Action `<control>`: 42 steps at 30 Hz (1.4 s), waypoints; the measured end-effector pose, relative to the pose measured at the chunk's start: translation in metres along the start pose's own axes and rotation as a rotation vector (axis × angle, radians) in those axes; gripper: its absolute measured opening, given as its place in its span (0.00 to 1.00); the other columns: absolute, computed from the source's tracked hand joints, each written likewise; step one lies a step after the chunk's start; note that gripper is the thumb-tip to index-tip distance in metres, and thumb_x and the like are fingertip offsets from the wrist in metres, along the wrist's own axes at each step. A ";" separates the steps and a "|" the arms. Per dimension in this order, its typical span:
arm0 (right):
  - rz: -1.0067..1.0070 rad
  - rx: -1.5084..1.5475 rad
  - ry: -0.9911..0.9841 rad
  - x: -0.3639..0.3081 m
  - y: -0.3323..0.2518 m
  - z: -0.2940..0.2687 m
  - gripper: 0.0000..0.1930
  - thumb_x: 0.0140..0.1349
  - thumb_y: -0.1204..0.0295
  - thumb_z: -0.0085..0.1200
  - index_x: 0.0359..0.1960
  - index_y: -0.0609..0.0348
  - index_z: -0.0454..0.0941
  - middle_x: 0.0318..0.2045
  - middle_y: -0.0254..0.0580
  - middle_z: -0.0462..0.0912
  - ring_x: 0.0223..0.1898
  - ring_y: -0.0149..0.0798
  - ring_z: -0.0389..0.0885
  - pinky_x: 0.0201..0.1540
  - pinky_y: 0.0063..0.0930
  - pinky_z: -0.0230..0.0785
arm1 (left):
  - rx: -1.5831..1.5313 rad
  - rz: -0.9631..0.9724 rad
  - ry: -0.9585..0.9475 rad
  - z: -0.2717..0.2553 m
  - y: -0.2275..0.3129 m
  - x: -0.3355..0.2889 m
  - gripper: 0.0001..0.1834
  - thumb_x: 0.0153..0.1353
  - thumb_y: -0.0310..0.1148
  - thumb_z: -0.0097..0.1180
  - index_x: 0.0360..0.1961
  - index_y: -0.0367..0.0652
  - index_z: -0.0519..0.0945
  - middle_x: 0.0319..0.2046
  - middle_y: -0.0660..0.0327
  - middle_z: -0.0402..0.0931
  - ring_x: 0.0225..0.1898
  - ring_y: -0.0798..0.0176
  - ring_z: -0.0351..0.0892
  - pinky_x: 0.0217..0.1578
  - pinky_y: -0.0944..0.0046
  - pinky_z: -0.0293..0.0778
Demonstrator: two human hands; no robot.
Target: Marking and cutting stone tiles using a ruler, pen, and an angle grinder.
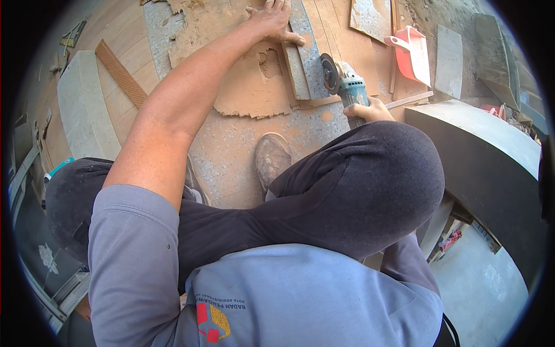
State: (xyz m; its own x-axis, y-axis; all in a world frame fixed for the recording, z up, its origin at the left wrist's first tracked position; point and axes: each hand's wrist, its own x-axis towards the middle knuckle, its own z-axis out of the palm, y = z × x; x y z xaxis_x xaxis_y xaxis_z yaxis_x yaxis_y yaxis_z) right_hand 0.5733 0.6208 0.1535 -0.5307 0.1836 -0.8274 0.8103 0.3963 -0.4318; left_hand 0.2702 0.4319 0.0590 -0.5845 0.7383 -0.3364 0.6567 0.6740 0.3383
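Note:
My left hand lies flat with thumb and fingers spread on a narrow strip, which is laid along a grey speckled slab. My right hand is closed around the body of a teal angle grinder. The grinder's dark disc stands upright at the slab's right edge; whether it touches the slab I cannot tell. Part of the grinder's rear is hidden by my right knee. Under the slab and strip lie worn brown boards with ragged edges.
A pink and white dustpan lies to the right of the grinder, near loose slab pieces. A dark-sided block with a pale top stands near my right knee. On the left are a pale board and a brown ridged strip.

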 end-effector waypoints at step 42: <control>0.111 0.188 0.170 -0.016 0.022 0.002 0.25 0.53 0.59 0.71 0.47 0.64 0.82 0.34 0.45 0.85 0.35 0.38 0.85 0.43 0.36 0.77 | 0.173 0.012 -0.036 -0.003 0.010 0.014 0.87 0.33 0.83 0.72 0.81 0.30 0.47 0.83 0.38 0.40 0.82 0.32 0.44 0.63 0.05 0.56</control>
State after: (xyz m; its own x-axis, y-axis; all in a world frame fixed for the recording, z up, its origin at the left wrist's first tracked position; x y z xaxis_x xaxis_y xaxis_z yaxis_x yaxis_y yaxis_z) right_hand 0.6005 0.6249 0.1569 -0.4576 0.3714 -0.8078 0.8891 0.1945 -0.4142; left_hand 0.2669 0.4491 0.0599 -0.5609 0.7426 -0.3661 0.7375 0.6491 0.1868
